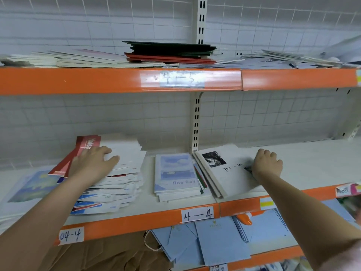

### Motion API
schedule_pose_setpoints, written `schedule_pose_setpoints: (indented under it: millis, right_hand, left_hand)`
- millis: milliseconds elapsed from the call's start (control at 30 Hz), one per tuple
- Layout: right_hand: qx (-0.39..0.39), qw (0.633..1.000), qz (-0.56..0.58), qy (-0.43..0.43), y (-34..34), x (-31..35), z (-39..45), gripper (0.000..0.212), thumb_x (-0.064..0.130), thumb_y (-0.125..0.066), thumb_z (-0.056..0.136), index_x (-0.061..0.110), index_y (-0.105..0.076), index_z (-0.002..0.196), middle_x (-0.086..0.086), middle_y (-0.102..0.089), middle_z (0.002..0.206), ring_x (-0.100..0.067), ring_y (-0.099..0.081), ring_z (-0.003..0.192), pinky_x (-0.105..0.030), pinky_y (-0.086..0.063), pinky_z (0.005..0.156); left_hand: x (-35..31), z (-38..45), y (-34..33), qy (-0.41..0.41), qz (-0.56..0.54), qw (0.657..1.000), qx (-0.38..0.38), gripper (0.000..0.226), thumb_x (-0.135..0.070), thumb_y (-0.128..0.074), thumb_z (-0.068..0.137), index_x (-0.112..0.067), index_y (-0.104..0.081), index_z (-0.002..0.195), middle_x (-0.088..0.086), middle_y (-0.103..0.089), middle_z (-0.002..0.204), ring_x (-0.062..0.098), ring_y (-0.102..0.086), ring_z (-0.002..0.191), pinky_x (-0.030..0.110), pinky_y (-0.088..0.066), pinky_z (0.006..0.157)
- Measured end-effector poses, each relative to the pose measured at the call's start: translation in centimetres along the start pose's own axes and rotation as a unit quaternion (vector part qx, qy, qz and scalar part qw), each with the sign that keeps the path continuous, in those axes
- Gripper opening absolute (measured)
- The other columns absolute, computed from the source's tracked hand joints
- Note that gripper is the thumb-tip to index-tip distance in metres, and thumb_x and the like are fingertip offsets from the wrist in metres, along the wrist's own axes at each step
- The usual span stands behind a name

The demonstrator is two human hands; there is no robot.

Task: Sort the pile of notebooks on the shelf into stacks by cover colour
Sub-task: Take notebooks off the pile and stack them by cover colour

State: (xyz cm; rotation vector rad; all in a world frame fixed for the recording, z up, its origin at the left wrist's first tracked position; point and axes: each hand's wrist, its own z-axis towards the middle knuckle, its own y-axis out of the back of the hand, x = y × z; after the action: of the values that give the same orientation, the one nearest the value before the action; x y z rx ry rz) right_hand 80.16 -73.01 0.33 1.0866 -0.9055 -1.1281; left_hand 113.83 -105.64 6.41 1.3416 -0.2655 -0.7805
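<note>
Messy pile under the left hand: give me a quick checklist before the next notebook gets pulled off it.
1. Left hand flat on the top white notebook of the messy pile: ok.
2. Pile steady: not ok, its covers are fanned and skewed.
3. Right hand free: not ok, it rests on the grey notebook.
4. Whether the right hand grips anything: cannot tell, blurred.
5. Blue stack topped by "fine Day" tidy enough to receive blue covers: ok.
6. Bare shelf to the right for a new colour stack: ok.
</note>
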Motion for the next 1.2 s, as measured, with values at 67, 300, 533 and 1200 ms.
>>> schedule_pose_setpoints:
  millis: [67,300,533,1200]
  right_hand:
    - [0.012,0.999,-0.006,0.045,-0.9,0.7,0.1,0.04,0.015,-0.046,0.092,0.014,-0.037,0.131,-0.005,-0.044,0.133,-0.024,-0.04,0.123,-0.036,-0.038,0.093]
    - [0.109,0.982,0.084,0.132,-2.4,3.3,-0.7,0.037,0.03,-0.035,0.095,0.018,-0.048,0.128,-0.009,-0.05,0.129,-0.03,-0.041,0.121,-0.041,-0.039,0.097]
    - [0.099,0.963,0.188,0.166,0.1,8.7,-3.2,0.033,0.037,-0.045,0.094,0.01,-0.063,0.096,-0.013,-0.065,0.095,-0.028,-0.059,0.088,-0.03,-0.047,0.069]
    - [0.218,0.923,0.301,0.1,2.7,15.8,-9.2,0.026,0.006,-0.046,0.091,0.001,-0.057,0.114,-0.017,-0.065,0.107,-0.033,-0.065,0.096,-0.041,-0.056,0.082]
  left_hand:
    - [-0.1,-0.1,-0.1,0.002,0.007,1.0,-0.004,0.05,-0.058,-0.041,0.091,-0.031,-0.049,0.133,-0.002,-0.041,0.147,0.025,-0.036,0.133,0.043,-0.032,0.103]
    - [0.1,0.8,0.5,0.01,-0.037,0.999,0.021,0.045,-0.051,-0.051,0.089,-0.028,-0.057,0.127,-0.002,-0.054,0.137,0.025,-0.047,0.126,0.041,-0.039,0.103]
    - [1.5,2.1,2.0,0.065,-0.087,0.994,-0.007,0.047,-0.047,-0.053,0.089,-0.021,-0.056,0.128,0.01,-0.056,0.133,0.035,-0.052,0.117,0.044,-0.043,0.099]
    - [3.5,0.2,1.7,0.113,0.028,0.99,0.083,0.104,-0.091,-0.035,0.065,-0.031,-0.022,0.149,0.006,-0.023,0.157,0.034,-0.023,0.141,0.055,-0.023,0.109]
